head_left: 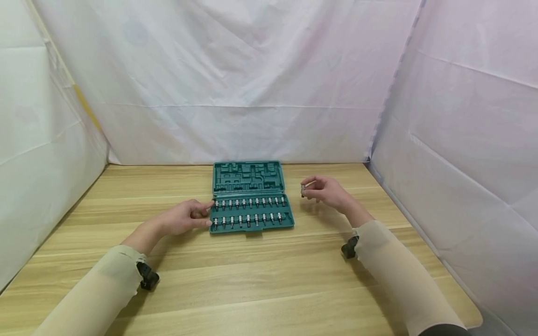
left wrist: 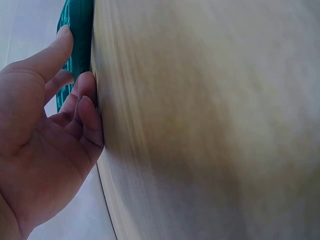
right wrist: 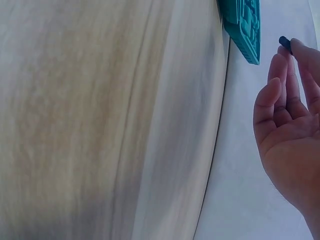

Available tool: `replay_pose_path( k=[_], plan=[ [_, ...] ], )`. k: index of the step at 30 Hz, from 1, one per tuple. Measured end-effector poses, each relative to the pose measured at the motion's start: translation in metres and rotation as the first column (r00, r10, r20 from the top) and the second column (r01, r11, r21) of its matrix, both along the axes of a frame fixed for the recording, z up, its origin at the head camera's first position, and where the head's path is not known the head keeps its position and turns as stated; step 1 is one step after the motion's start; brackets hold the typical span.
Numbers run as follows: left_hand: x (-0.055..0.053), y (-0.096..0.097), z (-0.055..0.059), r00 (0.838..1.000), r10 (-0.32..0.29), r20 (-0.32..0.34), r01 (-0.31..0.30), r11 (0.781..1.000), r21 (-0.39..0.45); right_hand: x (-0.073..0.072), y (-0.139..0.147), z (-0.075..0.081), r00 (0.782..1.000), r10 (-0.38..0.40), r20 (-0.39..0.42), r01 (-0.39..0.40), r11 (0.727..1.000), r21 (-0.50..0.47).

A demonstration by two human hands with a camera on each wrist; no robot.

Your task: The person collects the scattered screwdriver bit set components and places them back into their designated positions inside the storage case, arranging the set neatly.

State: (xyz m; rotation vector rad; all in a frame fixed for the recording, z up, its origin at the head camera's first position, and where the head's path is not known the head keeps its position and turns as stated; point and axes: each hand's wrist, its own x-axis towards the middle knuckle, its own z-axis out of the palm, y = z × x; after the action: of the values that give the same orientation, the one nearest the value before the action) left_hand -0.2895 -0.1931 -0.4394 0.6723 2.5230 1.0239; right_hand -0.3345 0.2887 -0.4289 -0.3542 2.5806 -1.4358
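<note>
A green plastic case [head_left: 251, 228] lies unfolded on the table, with two rows of silver bit sockets [head_left: 248, 219] in its near half. My left hand [head_left: 182, 218] is at the left side of the case, thumb at the near corner and index finger farther back along the edge. In the left wrist view, the thumb touches the case wall [left wrist: 80, 45] while the other fingers bend beside it. To the right of the case, above the table, my right hand [head_left: 328, 192] pinches one bit socket [head_left: 302, 189] between thumb and fingertips. Its dark end [right wrist: 284, 42] shows in the right wrist view.
The case's lid half [head_left: 216, 179] lies back toward the white curtain [head_left: 235, 116], its moulded recesses facing up. A wooden table [head_left: 252, 280] carries everything, with white sheets on both sides. Each sleeve cuff has a small black camera [head_left: 147, 276] strapped to it.
</note>
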Motion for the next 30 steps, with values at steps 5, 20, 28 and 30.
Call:
replay_pose_path(
  k=[5, 20, 28, 30],
  plan=[
    [0.001, -0.001, 0.0, 1.0, -0.007, -0.003, 0.007, 1.0, 0.008, 0.001, -0.005, 0.002, 1.0, 0.005, -0.011, -0.005, 1.0, -0.012],
    [0.004, -0.003, 0.001, 1.0, 0.005, -0.018, -0.005, 1.0, -0.013, 0.007, -0.023, 0.001, 0.996, 0.087, -0.032, -0.087, 0.996, -0.028],
    [0.003, -0.001, -0.001, 1.0, 0.015, -0.024, -0.015, 1.0, -0.005, 0.009, -0.031, -0.001, 0.996, 0.089, -0.024, -0.089, 0.996, 0.0],
    [0.003, -0.001, -0.001, 1.0, 0.014, -0.026, -0.014, 1.0, -0.004, 0.009, -0.032, -0.002, 0.995, 0.092, -0.023, -0.092, 0.996, 0.008]
  ],
)
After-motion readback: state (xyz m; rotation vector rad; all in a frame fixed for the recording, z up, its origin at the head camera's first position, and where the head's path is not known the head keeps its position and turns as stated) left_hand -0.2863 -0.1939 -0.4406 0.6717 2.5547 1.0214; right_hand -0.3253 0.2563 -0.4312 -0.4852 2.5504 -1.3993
